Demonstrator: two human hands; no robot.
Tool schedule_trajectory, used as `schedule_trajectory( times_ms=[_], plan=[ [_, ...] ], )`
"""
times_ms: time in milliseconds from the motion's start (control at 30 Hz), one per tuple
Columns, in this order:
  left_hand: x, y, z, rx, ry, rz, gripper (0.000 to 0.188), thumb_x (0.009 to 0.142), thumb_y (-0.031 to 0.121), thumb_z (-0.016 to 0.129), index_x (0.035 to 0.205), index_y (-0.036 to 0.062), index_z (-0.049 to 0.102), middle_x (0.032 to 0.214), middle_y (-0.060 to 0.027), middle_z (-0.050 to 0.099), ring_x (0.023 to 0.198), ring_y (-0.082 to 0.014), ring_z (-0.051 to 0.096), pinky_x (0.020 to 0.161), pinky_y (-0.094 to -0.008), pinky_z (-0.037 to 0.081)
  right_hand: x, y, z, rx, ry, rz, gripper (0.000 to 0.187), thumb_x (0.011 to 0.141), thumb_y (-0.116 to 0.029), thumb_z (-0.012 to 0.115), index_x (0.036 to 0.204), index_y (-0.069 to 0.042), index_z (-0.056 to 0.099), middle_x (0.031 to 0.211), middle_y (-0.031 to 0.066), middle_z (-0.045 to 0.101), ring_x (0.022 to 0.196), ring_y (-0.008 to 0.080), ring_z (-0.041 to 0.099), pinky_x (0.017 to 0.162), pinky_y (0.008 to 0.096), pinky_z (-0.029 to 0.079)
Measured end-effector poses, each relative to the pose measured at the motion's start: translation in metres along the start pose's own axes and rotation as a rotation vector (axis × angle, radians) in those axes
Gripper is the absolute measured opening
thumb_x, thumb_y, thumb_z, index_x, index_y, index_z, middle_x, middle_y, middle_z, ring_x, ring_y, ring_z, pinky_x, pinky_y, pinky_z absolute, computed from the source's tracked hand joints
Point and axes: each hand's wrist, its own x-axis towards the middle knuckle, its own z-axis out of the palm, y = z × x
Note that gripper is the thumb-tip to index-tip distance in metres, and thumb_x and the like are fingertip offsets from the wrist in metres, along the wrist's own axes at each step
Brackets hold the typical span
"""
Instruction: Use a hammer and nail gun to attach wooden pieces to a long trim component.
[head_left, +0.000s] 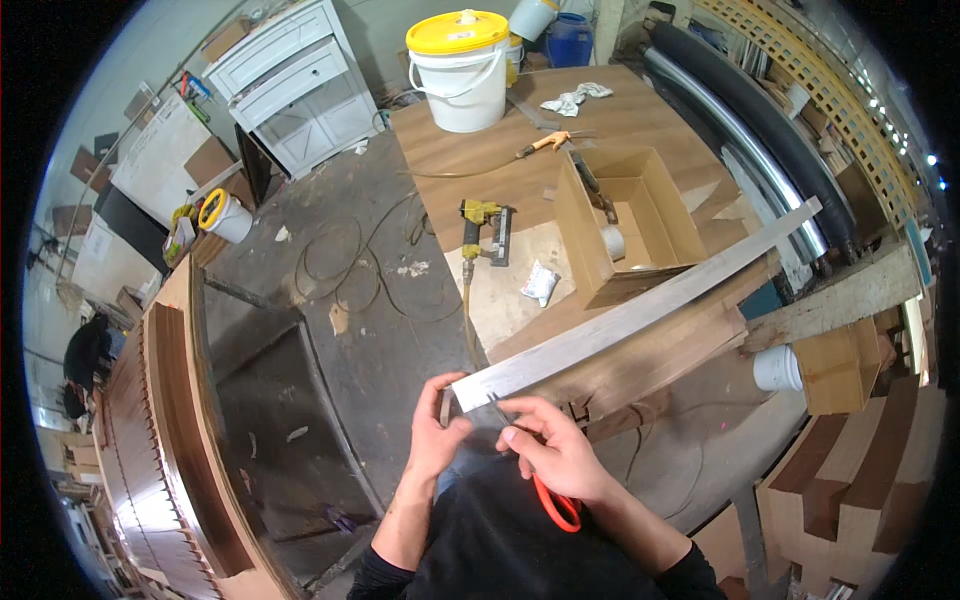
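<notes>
A long pale grey-white strip [630, 310] lies slantwise across the bench's near edge, its near end in front of me. At that end, my left hand [437, 432] has its thumb and fingers curled around a short, thin grey-brown piece [446, 406]. My right hand [552, 450] is closed around a red-handled tool [557, 508]. The tool's red loop shows below the palm, and a narrow dark part reaches the strip's end by the fingertips. Fingers hide its middle, so I cannot tell its exact kind.
On the wooden bench [455, 150] stand an open cardboard box [650, 215] and a white bucket [462, 95] with a yellow lid. A yellow-black nail gun [485, 230] and an orange air blow gun [545, 144] lie there. Hose coils [345, 255] cover the floor. Wooden blocks [850, 470] sit at right.
</notes>
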Motion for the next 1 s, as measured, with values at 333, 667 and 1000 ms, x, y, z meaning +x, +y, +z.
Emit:
schedule_trajectory(
  times_ms=[333, 667, 1000],
  plan=[
    [0.007, -0.029, 0.000, 0.184, 0.008, 0.126, 0.053, 0.073, 0.006, 0.079, 0.123, 0.0042, 0.060, 0.122, -0.0131, 0.060, 0.118, -0.0274, 0.057, 0.102, -0.0367, 0.044, 0.032, -0.014, 0.020, -0.208, -0.036, 0.002, 0.032, 0.103, -0.010, 0.055, 0.133, -0.001, 0.054, 0.095, 0.0107, 0.069, 0.071, 0.0102, 0.061, 0.054, 0.0231, 0.048],
    [0.012, -0.028, -0.002, 0.318, 0.004, 0.191, 0.055, 0.070, 0.007, 0.084, 0.119, 0.0041, 0.060, 0.119, -0.0150, 0.061, 0.114, -0.0318, 0.060, 0.099, -0.0390, 0.047, 0.027, -0.029, 0.015, -0.263, 0.051, 0.092, 0.034, 0.101, -0.012, 0.056, 0.133, -0.001, 0.053, 0.088, 0.0093, 0.067, 0.056, 0.0095, 0.055, 0.050, 0.0229, 0.044],
    [0.011, -0.019, 0.002, 0.379, 0.016, 0.230, 0.058, 0.069, 0.007, 0.086, 0.120, 0.0045, 0.060, 0.121, -0.0155, 0.060, 0.116, -0.0318, 0.059, 0.100, -0.0400, 0.047, 0.026, -0.013, 0.004, -0.117, 0.271, -0.016, 0.033, 0.102, -0.011, 0.056, 0.134, -0.004, 0.054, 0.086, 0.0092, 0.067, 0.060, 0.0073, 0.056, 0.048, 0.0211, 0.045]
  ],
)
